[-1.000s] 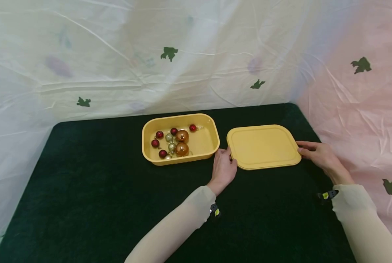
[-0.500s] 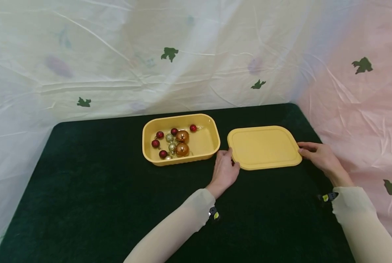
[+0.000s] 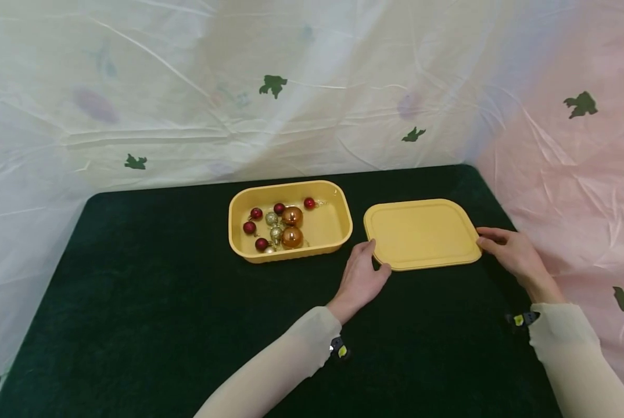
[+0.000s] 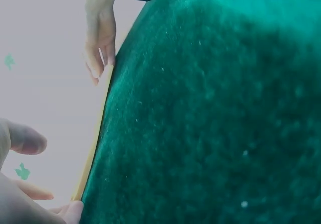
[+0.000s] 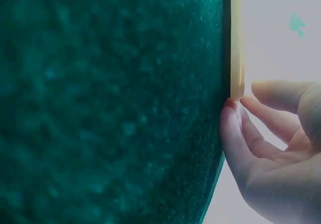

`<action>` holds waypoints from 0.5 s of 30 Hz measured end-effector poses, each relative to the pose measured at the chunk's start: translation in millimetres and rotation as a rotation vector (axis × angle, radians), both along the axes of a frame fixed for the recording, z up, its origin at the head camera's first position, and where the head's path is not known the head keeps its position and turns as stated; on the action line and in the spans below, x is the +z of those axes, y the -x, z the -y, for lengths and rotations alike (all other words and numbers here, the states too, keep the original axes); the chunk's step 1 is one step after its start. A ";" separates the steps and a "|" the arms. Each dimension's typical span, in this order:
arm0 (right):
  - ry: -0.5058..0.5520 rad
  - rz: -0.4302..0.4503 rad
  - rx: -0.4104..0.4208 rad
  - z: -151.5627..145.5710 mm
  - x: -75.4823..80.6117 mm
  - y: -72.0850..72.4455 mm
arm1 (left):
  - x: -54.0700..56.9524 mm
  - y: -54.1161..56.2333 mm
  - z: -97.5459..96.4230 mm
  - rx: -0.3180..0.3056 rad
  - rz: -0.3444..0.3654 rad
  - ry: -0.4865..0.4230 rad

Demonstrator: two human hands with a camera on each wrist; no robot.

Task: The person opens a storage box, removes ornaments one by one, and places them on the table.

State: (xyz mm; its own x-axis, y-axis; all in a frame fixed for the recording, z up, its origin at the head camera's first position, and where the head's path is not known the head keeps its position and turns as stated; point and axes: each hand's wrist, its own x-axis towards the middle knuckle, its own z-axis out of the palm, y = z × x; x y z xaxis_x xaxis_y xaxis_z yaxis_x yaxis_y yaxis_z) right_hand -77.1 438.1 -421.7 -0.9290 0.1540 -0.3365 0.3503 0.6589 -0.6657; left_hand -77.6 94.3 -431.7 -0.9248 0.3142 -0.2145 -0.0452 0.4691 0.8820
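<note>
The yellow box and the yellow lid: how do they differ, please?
The yellow box is deep and open, while the yellow lid is a flat panel. The box holds shiny balls; the lid's top is bare. The lid lies between the left hand and the right hand; the box does not. Both are yellow with rounded corners.
</note>
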 end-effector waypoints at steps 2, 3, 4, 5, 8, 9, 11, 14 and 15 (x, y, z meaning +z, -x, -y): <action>0.013 -0.004 -0.018 1.6 0.2 -2.1 | 0.9 -1.3 0.8 -0.014 0.008 -0.009; 0.015 -0.009 -0.025 2.5 0.4 -3.1 | 1.0 -1.7 1.3 -0.019 0.012 -0.014; 0.019 -0.013 -0.034 3.4 0.8 -4.1 | 1.1 -2.2 1.8 -0.026 0.015 -0.022; 0.022 -0.016 -0.040 4.5 1.4 -5.4 | 1.2 -2.7 2.3 -0.031 0.019 -0.027; 0.026 -0.026 -0.051 7.2 2.9 -9.9 | 2.2 -5.0 4.3 -0.045 0.028 -0.055; 0.023 -0.032 -0.054 8.1 3.2 -11.3 | 2.2 -5.6 5.1 -0.050 0.028 -0.061; 0.009 -0.047 -0.061 10.0 3.0 -13.6 | 2.8 -7.0 7.2 -0.064 0.026 -0.074; -0.012 -0.082 -0.078 13.0 2.6 -16.3 | 3.6 -8.4 11.5 -0.087 0.018 -0.096; -0.021 -0.096 -0.082 13.9 2.5 -17.2 | 3.7 -8.7 13.2 -0.095 0.014 -0.105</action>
